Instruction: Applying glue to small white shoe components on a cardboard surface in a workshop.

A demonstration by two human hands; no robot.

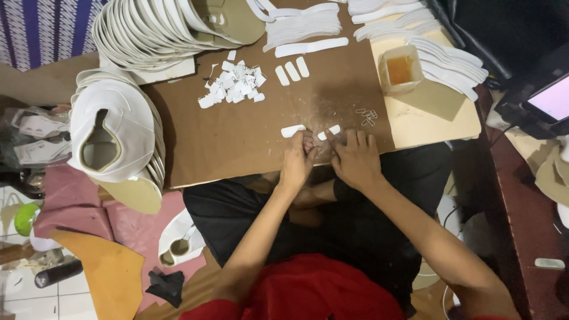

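We see a white tiled floor (24,299) at lower left. A blue and white patterned cloth (41,26) hangs at upper left. A dark reddish-brown wooden surface (521,225) runs down the right side, with a lit screen (554,98) above it. We note a brown board (249,130) as the central work surface. Lighting is even.

The board (249,130) on the worktop was brown, with a paler tan sheet (438,118) at one end. Small tabs (234,83), strips (311,47) and stacked shoe uppers (118,124) were white. The cup (400,70) held amber liquid. The cloth (41,26) was purple-and-white striped. The shirt (320,290) was red, the trousers (237,213) black.
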